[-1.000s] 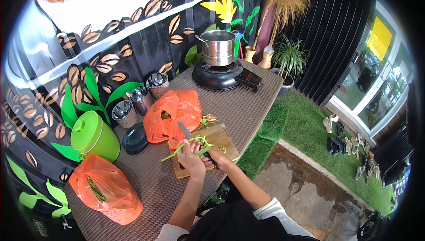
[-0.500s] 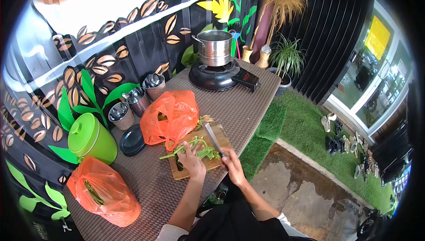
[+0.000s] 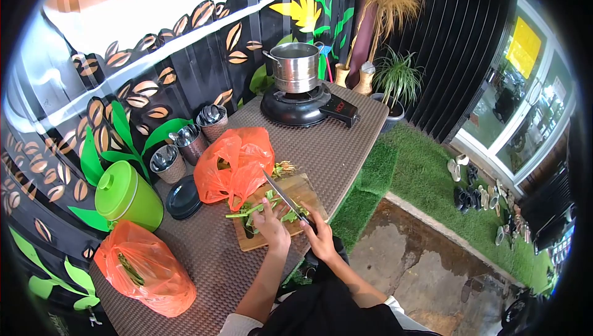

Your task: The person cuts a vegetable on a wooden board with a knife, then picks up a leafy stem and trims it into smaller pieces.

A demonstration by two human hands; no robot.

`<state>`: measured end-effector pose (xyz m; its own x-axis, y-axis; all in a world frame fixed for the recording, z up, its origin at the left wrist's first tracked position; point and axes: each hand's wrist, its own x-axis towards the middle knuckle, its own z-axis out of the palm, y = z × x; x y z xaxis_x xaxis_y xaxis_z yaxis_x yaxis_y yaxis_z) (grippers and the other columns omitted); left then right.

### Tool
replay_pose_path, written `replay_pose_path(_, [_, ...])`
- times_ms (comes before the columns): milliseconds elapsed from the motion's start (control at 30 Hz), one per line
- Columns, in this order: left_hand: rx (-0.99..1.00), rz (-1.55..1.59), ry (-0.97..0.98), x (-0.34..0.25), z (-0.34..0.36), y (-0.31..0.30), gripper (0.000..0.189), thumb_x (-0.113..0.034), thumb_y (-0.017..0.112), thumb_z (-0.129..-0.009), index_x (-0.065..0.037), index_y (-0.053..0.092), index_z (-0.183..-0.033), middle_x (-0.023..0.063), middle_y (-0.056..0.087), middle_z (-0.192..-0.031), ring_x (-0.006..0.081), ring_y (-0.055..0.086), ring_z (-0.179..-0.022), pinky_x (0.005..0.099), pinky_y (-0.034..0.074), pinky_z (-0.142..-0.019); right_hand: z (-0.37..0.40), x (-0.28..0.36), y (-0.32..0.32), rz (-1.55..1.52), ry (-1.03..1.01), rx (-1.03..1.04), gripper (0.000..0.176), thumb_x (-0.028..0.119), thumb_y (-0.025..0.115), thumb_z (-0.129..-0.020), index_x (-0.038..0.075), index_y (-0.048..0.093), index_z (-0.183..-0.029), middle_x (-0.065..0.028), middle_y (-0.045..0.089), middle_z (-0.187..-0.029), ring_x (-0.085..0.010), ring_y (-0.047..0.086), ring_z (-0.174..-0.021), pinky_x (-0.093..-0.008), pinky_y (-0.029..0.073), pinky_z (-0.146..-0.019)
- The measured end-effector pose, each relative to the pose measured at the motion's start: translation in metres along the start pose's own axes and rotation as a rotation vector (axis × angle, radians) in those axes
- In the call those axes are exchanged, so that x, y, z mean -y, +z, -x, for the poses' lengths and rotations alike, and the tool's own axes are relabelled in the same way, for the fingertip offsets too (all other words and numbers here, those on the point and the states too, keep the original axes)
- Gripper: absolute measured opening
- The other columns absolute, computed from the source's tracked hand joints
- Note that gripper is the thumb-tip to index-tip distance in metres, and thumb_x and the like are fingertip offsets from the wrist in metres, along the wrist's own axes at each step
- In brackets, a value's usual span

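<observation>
Leafy green vegetables (image 3: 236,215) with pale green stems lie on a wooden cutting board (image 3: 309,191). Over them is my left hand (image 3: 272,230), its fingers stretched and spread, touching or just above the leaves; its fingertips partly hide the greens. My right hand (image 3: 321,238) is wrapped round the dark handle of a knife (image 3: 281,193). The blade points away and to the left, above the board, with its tip near an orange plastic bag (image 3: 238,163). Some roots or stem ends (image 3: 284,168) lie at the board's far edge, beside the bag.
A second orange bag (image 3: 148,274) stands at the table's near left, by a lidded green container (image 3: 126,197). Black plates (image 3: 184,198) and several cutlery cups (image 3: 168,164) line the wall side. At the far end, a steel pot (image 3: 295,69) sits on a black portable stove (image 3: 290,110).
The knife has swung left and lies lower across the greens. My right hand has shifted slightly down and toward the left one. My left fingers have spread and lifted a little.
</observation>
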<state>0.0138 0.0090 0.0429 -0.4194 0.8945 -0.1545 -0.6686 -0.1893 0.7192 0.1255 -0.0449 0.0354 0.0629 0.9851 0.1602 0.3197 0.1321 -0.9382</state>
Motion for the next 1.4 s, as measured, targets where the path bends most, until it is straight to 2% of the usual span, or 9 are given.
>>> replay_pose_path(200, [0.036, 0.030, -0.037, 0.013, -0.005, -0.009, 0.018, -0.016, 0.057, -0.093, -0.008, 0.042, -0.101, 0.0132, 0.061, -0.096, 0.0230, 0.063, -0.084, 0.0321, 0.053, -0.075, -0.006, -0.012, 0.008, -0.165, -0.155, -0.019, 0.048, 0.021, 0.056, -0.092, 0.010, 0.043, -0.137, -0.0141, 0.059, -0.116, -0.0186, 0.057, -0.105, -0.0319, 0.041, -0.093])
replay_pose_path(267, [0.259, -0.016, 0.012, 0.026, -0.013, -0.019, 0.019, -0.008, 0.060, -0.090, -0.008, 0.043, -0.097, 0.0122, 0.061, -0.094, 0.0205, 0.062, -0.085, 0.0294, 0.050, -0.080, -0.006, -0.013, 0.008, -0.225, -0.161, 0.001, 0.047, 0.019, 0.055, -0.093, 0.007, 0.042, -0.137, -0.0125, 0.058, -0.119, -0.0180, 0.055, -0.108, -0.0319, 0.040, -0.094])
replay_pose_path(333, [0.245, 0.051, -0.082, 0.017, -0.008, -0.011, 0.020, -0.005, 0.061, -0.089, -0.008, 0.042, -0.096, 0.0117, 0.061, -0.094, 0.0195, 0.062, -0.085, 0.0290, 0.050, -0.079, -0.008, -0.009, 0.007, -0.443, -0.060, 0.073, 0.045, 0.014, 0.051, -0.095, 0.004, 0.041, -0.138, 0.0043, 0.041, -0.075, -0.0055, 0.037, -0.066, -0.0212, 0.035, -0.061])
replay_pose_path(467, [0.255, 0.185, -0.228, 0.007, 0.001, 0.000, 0.024, -0.001, 0.063, -0.086, -0.008, 0.042, -0.096, 0.0105, 0.060, -0.092, 0.0181, 0.062, -0.086, 0.0288, 0.050, -0.078, -0.009, -0.001, 0.003, -0.521, -0.023, 0.093, 0.046, 0.015, 0.049, -0.096, 0.006, 0.040, -0.139, 0.0050, 0.040, -0.074, -0.0041, 0.035, -0.065, -0.0193, 0.031, -0.059])
replay_pose_path(700, [0.270, 0.158, -0.174, 0.009, -0.001, -0.002, 0.027, 0.000, 0.064, -0.084, -0.008, 0.043, -0.099, 0.0081, 0.059, -0.088, 0.0173, 0.061, -0.083, 0.0291, 0.051, -0.076, -0.011, 0.003, -0.005, -0.562, 0.090, 0.138, 0.045, 0.017, 0.049, -0.096, 0.010, 0.041, -0.140, 0.0055, 0.043, -0.077, -0.0039, 0.036, -0.066, -0.0186, 0.032, -0.060])
replay_pose_path(967, [0.189, -0.048, 0.200, 0.009, 0.004, 0.000, 0.027, 0.005, 0.067, -0.081, -0.005, 0.043, -0.091, 0.0101, 0.057, -0.088, 0.0194, 0.063, -0.081, 0.0309, 0.052, -0.077, -0.021, -0.010, 0.013, -0.330, 0.004, 0.003, 0.042, 0.020, 0.052, -0.095, 0.009, 0.048, -0.135, 0.0026, 0.052, -0.088, -0.0031, 0.042, -0.073, -0.0181, 0.036, -0.065])
replay_pose_path(1067, [0.142, -0.088, 0.246, 0.000, 0.006, 0.002, 0.027, 0.006, 0.066, -0.080, -0.004, 0.042, -0.089, 0.0109, 0.057, -0.087, 0.0204, 0.063, -0.081, 0.0315, 0.053, -0.077, -0.035, -0.028, 0.019, -0.305, 0.027, -0.029, 0.042, 0.021, 0.052, -0.095, 0.008, 0.048, -0.134, 0.0016, 0.052, -0.080, -0.0041, 0.044, -0.069, -0.0189, 0.038, -0.062])
replay_pose_path(1133, [0.130, -0.056, 0.211, 0.001, 0.000, -0.003, 0.028, 0.007, 0.066, -0.080, -0.004, 0.042, -0.089, 0.0113, 0.057, -0.087, 0.0209, 0.063, -0.082, 0.0315, 0.054, -0.076, -0.047, -0.026, 0.018, -0.332, 0.298, 0.171, 0.042, 0.021, 0.049, -0.096, 0.006, 0.046, -0.135, 0.0008, 0.050, -0.071, -0.0060, 0.047, -0.063, -0.0200, 0.040, -0.058])
replay_pose_path(1400, [0.150, -0.051, 0.222, 0.007, -0.008, -0.012, 0.032, 0.002, 0.069, -0.080, -0.005, 0.040, -0.092, 0.0117, 0.058, -0.091, 0.0218, 0.064, -0.083, 0.0325, 0.055, -0.078, -0.071, -0.026, 0.038, -0.205, 0.191, 0.303, 0.040, 0.021, 0.045, -0.095, 0.015, 0.048, -0.135, 0.0041, 0.044, -0.061, -0.0045, 0.039, -0.050, -0.0208, 0.030, -0.044])
